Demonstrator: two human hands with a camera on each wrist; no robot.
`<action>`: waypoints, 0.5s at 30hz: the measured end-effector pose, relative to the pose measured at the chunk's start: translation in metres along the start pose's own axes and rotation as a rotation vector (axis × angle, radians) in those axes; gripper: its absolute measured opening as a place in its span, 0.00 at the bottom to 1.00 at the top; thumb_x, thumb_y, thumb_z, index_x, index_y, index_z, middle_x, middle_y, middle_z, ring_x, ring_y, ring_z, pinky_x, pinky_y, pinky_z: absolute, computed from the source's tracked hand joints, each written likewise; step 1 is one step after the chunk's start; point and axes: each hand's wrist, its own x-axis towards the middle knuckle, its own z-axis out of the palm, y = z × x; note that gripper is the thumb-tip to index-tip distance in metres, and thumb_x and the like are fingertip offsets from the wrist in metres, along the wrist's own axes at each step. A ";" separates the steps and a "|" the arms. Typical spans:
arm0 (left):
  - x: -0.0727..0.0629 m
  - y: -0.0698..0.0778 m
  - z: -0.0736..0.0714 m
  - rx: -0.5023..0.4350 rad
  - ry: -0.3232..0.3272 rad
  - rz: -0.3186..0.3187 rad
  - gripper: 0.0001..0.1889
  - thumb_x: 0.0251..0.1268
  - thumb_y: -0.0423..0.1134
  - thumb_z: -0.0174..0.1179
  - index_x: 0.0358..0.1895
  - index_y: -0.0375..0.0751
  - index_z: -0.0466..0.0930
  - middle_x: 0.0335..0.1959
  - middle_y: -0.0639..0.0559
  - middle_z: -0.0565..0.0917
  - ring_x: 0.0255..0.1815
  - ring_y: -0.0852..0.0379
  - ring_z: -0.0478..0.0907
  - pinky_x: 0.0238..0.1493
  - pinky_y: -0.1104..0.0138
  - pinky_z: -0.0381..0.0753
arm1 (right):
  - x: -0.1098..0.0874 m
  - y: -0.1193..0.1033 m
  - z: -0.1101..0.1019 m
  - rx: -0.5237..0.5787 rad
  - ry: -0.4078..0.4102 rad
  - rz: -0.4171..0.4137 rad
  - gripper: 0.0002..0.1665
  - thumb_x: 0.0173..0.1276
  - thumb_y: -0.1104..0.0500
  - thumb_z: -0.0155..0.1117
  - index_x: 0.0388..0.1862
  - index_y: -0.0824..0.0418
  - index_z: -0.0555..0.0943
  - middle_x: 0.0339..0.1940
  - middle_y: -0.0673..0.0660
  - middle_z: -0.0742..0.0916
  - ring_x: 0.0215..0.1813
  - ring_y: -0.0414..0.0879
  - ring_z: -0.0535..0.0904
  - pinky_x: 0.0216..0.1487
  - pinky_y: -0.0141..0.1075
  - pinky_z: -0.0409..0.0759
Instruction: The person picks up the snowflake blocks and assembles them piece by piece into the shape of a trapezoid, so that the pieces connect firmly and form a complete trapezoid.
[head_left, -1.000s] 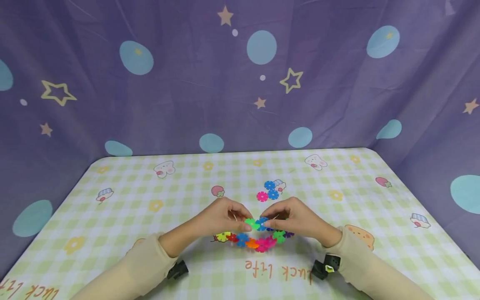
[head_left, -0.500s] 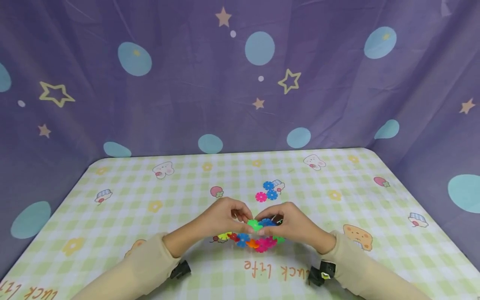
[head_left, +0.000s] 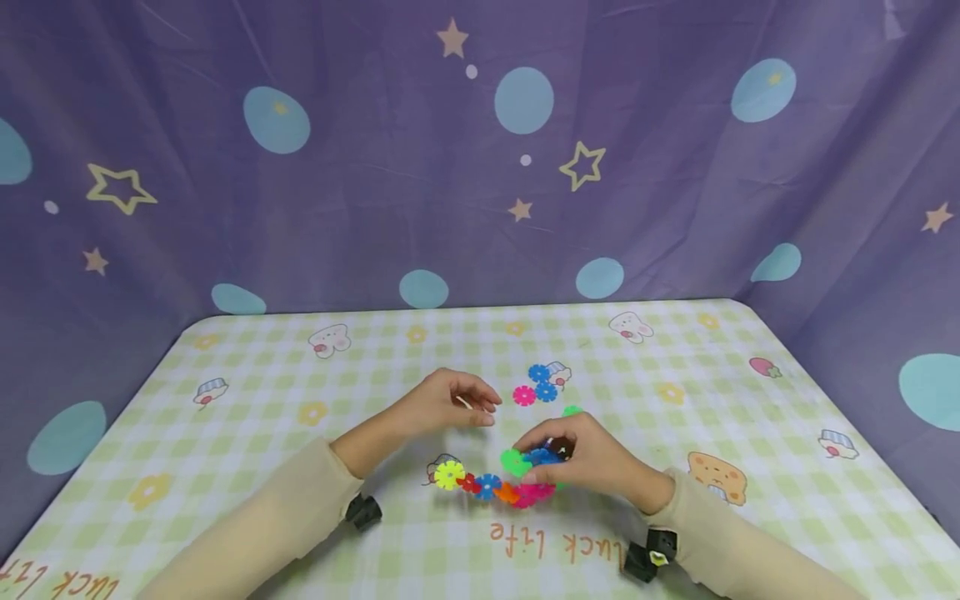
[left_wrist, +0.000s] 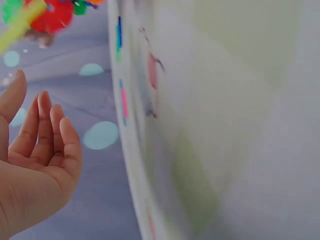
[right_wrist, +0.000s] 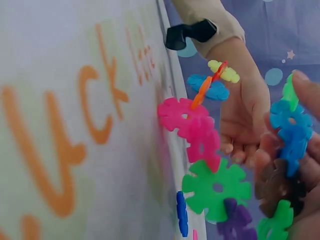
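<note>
My right hand (head_left: 588, 450) pinches a curved chain of interlocked snowflake discs (head_left: 488, 486) near one end. At that end, a light green disc (head_left: 516, 462) sticks out past the fingertips, with blue discs (right_wrist: 291, 121) and a dark disc (right_wrist: 280, 187) behind it. Purple, green, pink, orange, blue and red discs run on to a yellow disc (head_left: 450, 474) at the other end. My left hand (head_left: 446, 404) is off the chain, above the table to its upper left. Its fingers are loosely bent and hold nothing, as the left wrist view also shows.
Beyond the hands, two blue discs (head_left: 546, 392) and a pink disc (head_left: 524, 396) lie loose on the checked tablecloth (head_left: 360, 517). A green disc (head_left: 572, 411) shows behind my right hand; whether it joins the chain I cannot tell. A purple curtain (head_left: 390, 167) hangs behind the table.
My left hand has let go of the light green disc and moved up and away from the chain. My right hand still holds the chain, now slightly lower, and the yellow end is uncovered.
</note>
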 end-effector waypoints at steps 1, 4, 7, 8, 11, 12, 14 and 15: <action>0.004 -0.003 0.000 -0.019 0.002 -0.012 0.15 0.58 0.33 0.65 0.47 0.29 0.81 0.41 0.39 0.84 0.38 0.56 0.80 0.43 0.64 0.80 | -0.001 0.000 0.000 0.007 0.001 -0.020 0.13 0.55 0.61 0.73 0.41 0.59 0.86 0.36 0.51 0.88 0.25 0.34 0.73 0.25 0.29 0.75; 0.015 -0.010 0.001 -0.058 0.012 -0.075 0.16 0.57 0.32 0.65 0.49 0.31 0.81 0.45 0.39 0.84 0.42 0.57 0.81 0.44 0.65 0.80 | -0.006 -0.001 0.000 0.024 0.003 -0.066 0.14 0.55 0.63 0.73 0.42 0.60 0.85 0.35 0.51 0.88 0.26 0.34 0.71 0.25 0.29 0.75; 0.024 -0.013 0.005 -0.090 -0.009 -0.114 0.17 0.57 0.31 0.66 0.50 0.31 0.80 0.47 0.43 0.84 0.46 0.53 0.80 0.44 0.66 0.81 | -0.009 -0.003 0.000 0.045 0.001 -0.097 0.15 0.55 0.64 0.72 0.43 0.60 0.85 0.35 0.52 0.87 0.27 0.37 0.72 0.26 0.31 0.76; 0.026 -0.013 0.008 -0.096 -0.027 -0.118 0.17 0.56 0.30 0.66 0.50 0.31 0.80 0.47 0.43 0.84 0.47 0.51 0.80 0.44 0.66 0.81 | -0.011 -0.003 0.000 0.052 0.002 -0.100 0.15 0.54 0.65 0.72 0.43 0.60 0.85 0.34 0.52 0.87 0.27 0.38 0.72 0.26 0.31 0.76; 0.031 -0.012 0.015 -0.109 -0.102 -0.107 0.17 0.55 0.28 0.66 0.49 0.31 0.80 0.47 0.43 0.84 0.49 0.47 0.79 0.47 0.65 0.80 | -0.014 -0.003 -0.001 0.067 0.005 -0.126 0.16 0.54 0.67 0.72 0.44 0.61 0.85 0.34 0.54 0.86 0.26 0.42 0.71 0.26 0.31 0.75; 0.032 -0.012 0.018 -0.107 -0.125 -0.106 0.16 0.54 0.28 0.66 0.49 0.31 0.81 0.47 0.44 0.84 0.50 0.47 0.79 0.48 0.66 0.80 | -0.015 -0.002 -0.001 0.072 0.007 -0.134 0.17 0.53 0.68 0.72 0.44 0.61 0.84 0.34 0.54 0.86 0.26 0.43 0.71 0.26 0.31 0.74; 0.035 -0.012 0.023 -0.100 -0.165 -0.104 0.16 0.53 0.27 0.67 0.48 0.34 0.82 0.47 0.45 0.84 0.50 0.51 0.79 0.51 0.67 0.78 | -0.017 -0.001 -0.002 0.081 0.009 -0.141 0.17 0.54 0.68 0.72 0.44 0.61 0.84 0.34 0.54 0.86 0.26 0.44 0.70 0.25 0.31 0.74; 0.037 -0.013 0.026 -0.092 -0.185 -0.099 0.16 0.53 0.27 0.67 0.48 0.34 0.82 0.47 0.46 0.84 0.50 0.53 0.79 0.52 0.68 0.77 | -0.017 0.000 -0.002 0.088 0.008 -0.150 0.17 0.54 0.69 0.71 0.45 0.61 0.84 0.34 0.55 0.86 0.26 0.45 0.70 0.26 0.31 0.74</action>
